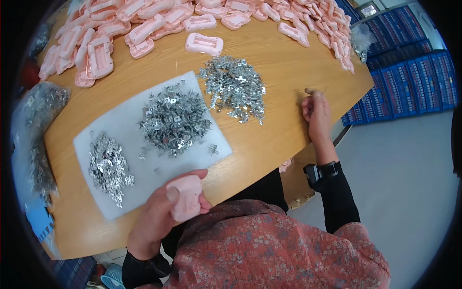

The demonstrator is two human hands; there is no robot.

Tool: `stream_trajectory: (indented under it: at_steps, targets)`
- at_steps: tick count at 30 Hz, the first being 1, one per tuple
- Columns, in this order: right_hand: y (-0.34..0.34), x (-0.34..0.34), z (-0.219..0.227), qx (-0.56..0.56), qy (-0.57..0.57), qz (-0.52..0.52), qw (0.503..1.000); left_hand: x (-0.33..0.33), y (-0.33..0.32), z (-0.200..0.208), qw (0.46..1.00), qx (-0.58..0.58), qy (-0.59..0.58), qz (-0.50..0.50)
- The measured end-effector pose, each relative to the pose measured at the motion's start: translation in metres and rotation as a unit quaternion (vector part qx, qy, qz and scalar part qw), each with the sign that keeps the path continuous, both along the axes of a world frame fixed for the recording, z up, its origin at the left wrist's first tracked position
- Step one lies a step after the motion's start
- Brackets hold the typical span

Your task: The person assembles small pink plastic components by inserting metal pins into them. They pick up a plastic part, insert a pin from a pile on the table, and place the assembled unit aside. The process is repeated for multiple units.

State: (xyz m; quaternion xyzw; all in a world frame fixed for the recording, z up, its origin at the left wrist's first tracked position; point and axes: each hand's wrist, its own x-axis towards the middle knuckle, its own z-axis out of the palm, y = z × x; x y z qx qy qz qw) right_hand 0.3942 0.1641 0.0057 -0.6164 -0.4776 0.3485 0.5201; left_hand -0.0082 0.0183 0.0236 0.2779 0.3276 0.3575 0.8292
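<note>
My left hand (156, 212) is wrapped round a pale pink plastic housing (187, 197), with the thumb lying on its face. It is held over the table's near edge, in front of my body. Farther right, my right hand (317, 113) rests by the table's right side, fingers curled in; whether something small is pinched there cannot be made out. Between the hands and the far side lie small metal parts: a loose heap of shiny plates (236, 86) on the wood, a pile of grey spring-like pieces (175, 118) and a heap of small shiny clips (109, 166) on a white foam sheet (144, 192).
Many pink housings (204, 44) are piled along the far side of the wooden table (279, 130). Clear plastic bags of metal parts (41, 111) lie at the left edge. Blue bins (409, 86) stand beyond the right edge. Below the table is an open cardboard box (298, 185).
</note>
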Motion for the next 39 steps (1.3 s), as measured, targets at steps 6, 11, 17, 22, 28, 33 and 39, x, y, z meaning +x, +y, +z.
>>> stream_trajectory:
  at_steps: [6,11,17,22,28,33,39]
  targets:
    - [-0.015,-0.037,-0.006,0.031,-0.135,0.157,0.978,0.016,-0.017,-0.003,0.994,0.012,0.021,0.103]
    - [-0.030,-0.068,0.008,0.011,-0.322,0.188,0.928,0.028,-0.025,-0.003,0.974,0.014,0.021,0.225]
    - [-0.036,-0.066,0.002,0.024,-0.347,0.157,0.924,0.033,-0.026,-0.010,0.969,0.050,0.017,0.242]
    - [-0.041,-0.074,0.006,0.047,-0.397,0.160,0.903,0.032,-0.022,-0.009,0.967,0.097,0.007,0.234]
    - [-0.040,-0.066,-0.010,0.105,-0.348,0.130,0.923,0.034,-0.024,-0.013,0.965,0.102,-0.025,0.240]
    - [-0.043,-0.067,-0.011,0.178,-0.377,0.133,0.899,0.028,-0.023,-0.014,0.970,0.089,-0.070,0.215]
    - [-0.039,-0.065,-0.014,0.140,-0.395,0.145,0.896,0.031,-0.026,-0.010,0.968,0.081,-0.053,0.231]
